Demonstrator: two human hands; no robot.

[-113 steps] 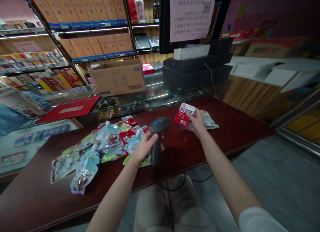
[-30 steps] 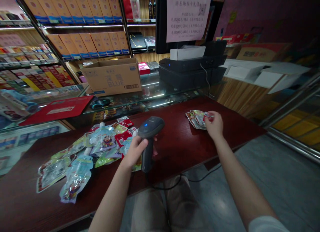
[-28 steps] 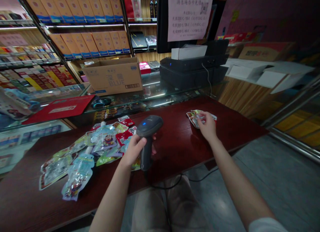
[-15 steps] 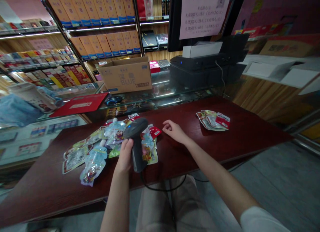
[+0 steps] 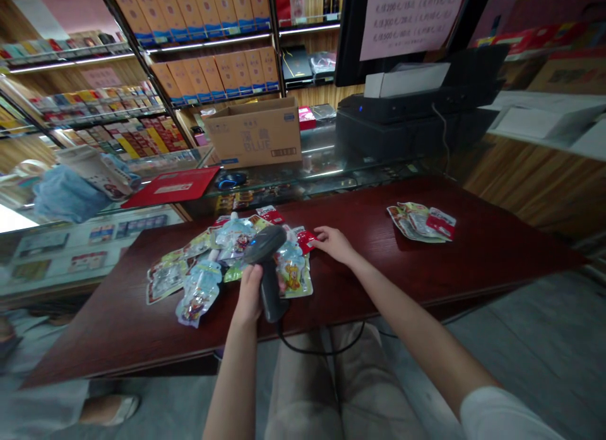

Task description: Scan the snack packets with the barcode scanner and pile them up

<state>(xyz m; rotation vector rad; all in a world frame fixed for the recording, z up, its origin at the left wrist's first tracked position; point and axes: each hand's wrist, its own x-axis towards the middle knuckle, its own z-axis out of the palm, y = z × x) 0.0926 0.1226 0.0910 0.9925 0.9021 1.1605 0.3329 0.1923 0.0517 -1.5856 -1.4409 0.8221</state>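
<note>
My left hand (image 5: 250, 293) is wrapped round the grip of a black handheld barcode scanner (image 5: 269, 282), held upright over the near edge of the dark red table. Its cable loops down across my lap. My right hand (image 5: 334, 244) reaches to the right side of the pile, thumb and fingers closed at the edge of a small red packet (image 5: 304, 239). Behind the scanner lie several shiny snack packets and spouted drink pouches, one light blue pouch (image 5: 199, 290) at the pile's front left. A yellow-green packet (image 5: 299, 279) is partly hidden by the scanner.
A smaller stack of packets (image 5: 419, 223) lies on the table's right side. Behind stand a glass counter with a cardboard box (image 5: 253, 135), a red folder (image 5: 173, 186), a mouse (image 5: 230, 180) and a black till machine (image 5: 407, 130). A person's foot (image 5: 111, 410) shows at lower left.
My right hand has moved to the red packet at the pile's edge and closed on it. The left hand still holds the scanner. The view has turned slightly left and down.
</note>
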